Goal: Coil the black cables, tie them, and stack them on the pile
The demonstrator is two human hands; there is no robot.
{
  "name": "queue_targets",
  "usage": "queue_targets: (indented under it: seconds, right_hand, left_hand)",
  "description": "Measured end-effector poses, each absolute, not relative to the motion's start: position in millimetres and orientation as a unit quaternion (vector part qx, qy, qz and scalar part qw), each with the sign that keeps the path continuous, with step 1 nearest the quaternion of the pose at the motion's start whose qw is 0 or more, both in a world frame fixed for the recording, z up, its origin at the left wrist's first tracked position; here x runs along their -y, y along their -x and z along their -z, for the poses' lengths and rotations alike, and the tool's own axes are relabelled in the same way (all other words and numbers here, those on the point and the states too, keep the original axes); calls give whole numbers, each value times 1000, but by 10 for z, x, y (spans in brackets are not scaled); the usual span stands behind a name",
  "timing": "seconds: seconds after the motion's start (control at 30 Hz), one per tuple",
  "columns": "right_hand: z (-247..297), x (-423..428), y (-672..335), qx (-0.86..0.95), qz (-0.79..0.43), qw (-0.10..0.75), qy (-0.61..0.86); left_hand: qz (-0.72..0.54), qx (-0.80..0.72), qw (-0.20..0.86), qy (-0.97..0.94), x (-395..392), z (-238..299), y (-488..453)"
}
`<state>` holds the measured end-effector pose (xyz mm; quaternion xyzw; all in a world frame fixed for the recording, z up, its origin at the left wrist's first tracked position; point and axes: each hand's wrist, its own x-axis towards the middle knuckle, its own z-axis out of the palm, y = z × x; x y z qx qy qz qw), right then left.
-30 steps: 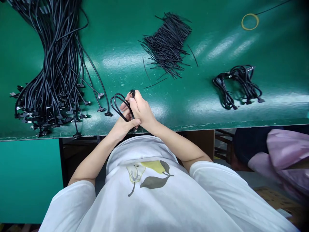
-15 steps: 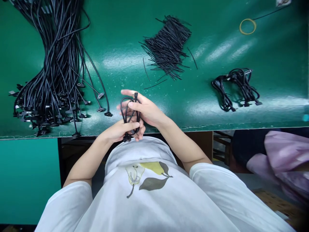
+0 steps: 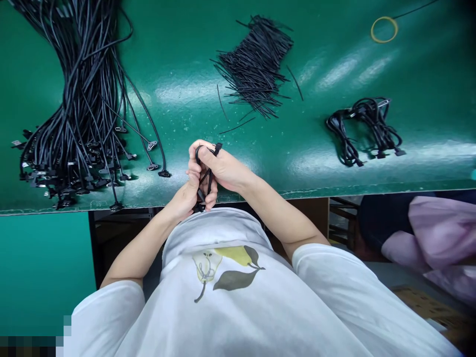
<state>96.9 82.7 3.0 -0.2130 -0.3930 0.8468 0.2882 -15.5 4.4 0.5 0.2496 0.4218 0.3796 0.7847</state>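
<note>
**Left hand (image 3: 186, 196) and right hand (image 3: 223, 166) closed on one looped black cable (image 3: 210, 180)**

The cable is gathered between the two hands just at the front edge of the green bench (image 3: 178, 34), before a white shirt (image 3: 275, 307) printed with pears. The right hand pinches its upper part: the thumb lies over the loop, and a connector (image 3: 218, 147) pokes out above that hand. The left hand grips lower down, wrapped about the cable, and a dark end (image 3: 199, 208) shows beneath it near the shirt. The hands meet around the cable — how the individual fingers overlap is hard to make out.

To the left lies a large bundle of cables (image 3: 87, 94), long strands running down from the far side to a dense cluster of plugs near the edge. A few strands stand apart on its right, tipped with flat connectors, some of them oval.

Beyond the hands and a little to the right sits a heap of short black ties (image 3: 256, 64), with several loose ones just beside it. Farther right, well apart from the hands, coiled cables (image 3: 375, 126) lie close together, plugs toward the near edge. Behind these is a yellow ring (image 3: 372, 30), a thin black line running off it.

Below bench level there is a teal panel (image 3: 44, 267) at left — and at right, part of a person in pink clothing (image 3: 437, 230).
</note>
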Motion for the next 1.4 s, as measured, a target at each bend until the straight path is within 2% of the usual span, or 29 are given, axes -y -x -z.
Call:
queue_targets:
  seconds: [0.17, 0.37, 0.53, 0.67, 0.8, 1.0, 1.07, 1.2, 1.4]
  right_hand:
    - [-19, -815, -914, 363, -848, 308, 233]
    - [37, -855, -917, 415, -783, 359, 293]
    - [-27, -885, -931, 356, -833, 304, 296]
    - [-124, -884, -952, 287, -859, 311, 288]
    - [-164, -931, -961, 258, -886, 269, 277]
    - [-195, -982, -998, 238, -891, 276, 270]
    - [-201, -962, -1007, 247, -882, 293, 275]
    - [-174, -889, -1002, 273, -824, 381, 318]
    - [-179, -864, -1045, 314, -797, 406, 320]
  left_hand:
    - [-374, -429, 790, -231, -65, -34, 80]
    - [-451, -447, 760, -142, -112, -40, -10]
    - [-449, -440, 765, -140, -37, -110, -13]
    - [-427, -450, 771, -144, 42, -76, -19]
    - [-396, -432, 801, -121, 40, -30, 2]
    - [-392, -412, 819, -76, 11, -104, 40]
    - [-383, -410, 823, -86, 12, -115, 51]
    - [-374, -441, 807, -118, 18, -85, 37]
    - [-365, -470, 786, -169, 33, -60, -12]
